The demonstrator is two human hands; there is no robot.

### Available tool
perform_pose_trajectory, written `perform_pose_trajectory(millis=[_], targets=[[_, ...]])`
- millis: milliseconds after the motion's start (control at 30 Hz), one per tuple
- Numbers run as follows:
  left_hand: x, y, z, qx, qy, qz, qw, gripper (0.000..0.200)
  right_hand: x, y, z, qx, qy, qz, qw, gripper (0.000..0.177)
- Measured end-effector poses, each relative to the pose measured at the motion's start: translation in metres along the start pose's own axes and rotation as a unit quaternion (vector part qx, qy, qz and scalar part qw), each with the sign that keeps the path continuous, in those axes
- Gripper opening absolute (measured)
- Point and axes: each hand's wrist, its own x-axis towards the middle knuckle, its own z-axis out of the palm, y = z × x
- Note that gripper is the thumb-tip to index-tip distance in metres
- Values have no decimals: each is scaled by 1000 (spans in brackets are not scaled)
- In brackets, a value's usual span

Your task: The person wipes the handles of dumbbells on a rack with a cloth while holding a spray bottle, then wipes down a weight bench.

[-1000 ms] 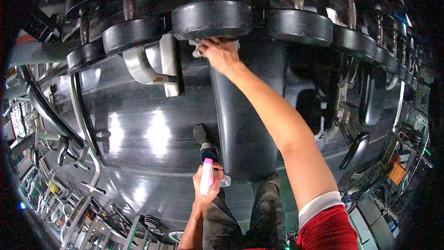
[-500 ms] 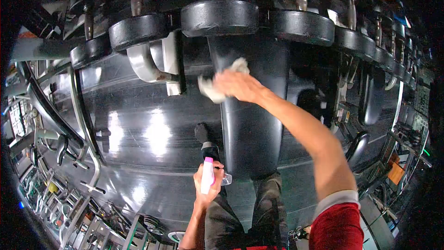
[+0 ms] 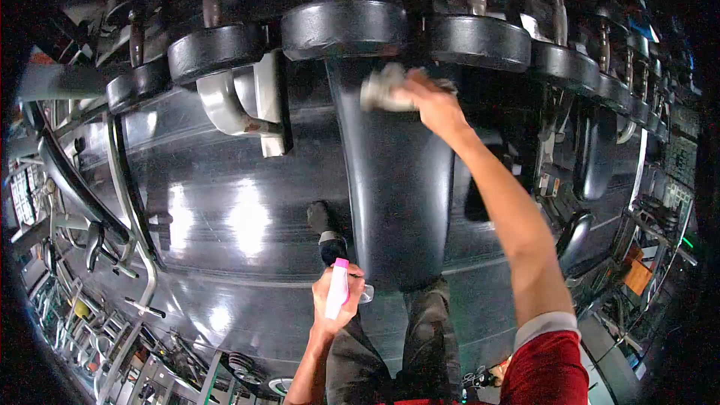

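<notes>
Our right hand (image 3: 433,105) has its grip clenched on a cloth (image 3: 381,90) at the far end of what seems a padded bench (image 3: 394,195); our left hand (image 3: 335,307) grasps a near spray bottle (image 3: 335,286).

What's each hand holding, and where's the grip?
Left hand holds the spray bottle around its body. Right hand clutches the cloth by one end, against the bench pad.

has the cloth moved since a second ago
Yes. The cloth in the right hand now sits further right under the round weight, after dipping down the black pad and coming back up.
</notes>
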Motion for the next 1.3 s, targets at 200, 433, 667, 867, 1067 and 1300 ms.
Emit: perform_pose_trajectory(millis=[200, 433, 667, 867, 1067, 1300], targets=[[-5, -3, 15, -42, -9, 11, 999, 20, -57, -33, 23, 13, -2, -207, 978, 29], [-10, -10, 24, -43, -21, 14, 999, 11, -41, -9, 11, -24, 96, 138, 986, 46], [-11, 2, 22, -32, -16, 21, 999, 16, -104, -17, 24, -20, 41, 55, 997, 43], [-10, 3, 23, -8, -18, -45, 999, 17, -4, 47, 31, 79, 250, 324, 909, 48], [-16, -2, 32, -29, -21, 18, 999, 6, -95, -39, 34, 67, 198, 219, 953, 51], [-11, 16, 29, 9, -31, -39, 999, 8, -100, -15, 46, 190, 271, 298, 896, 45]])
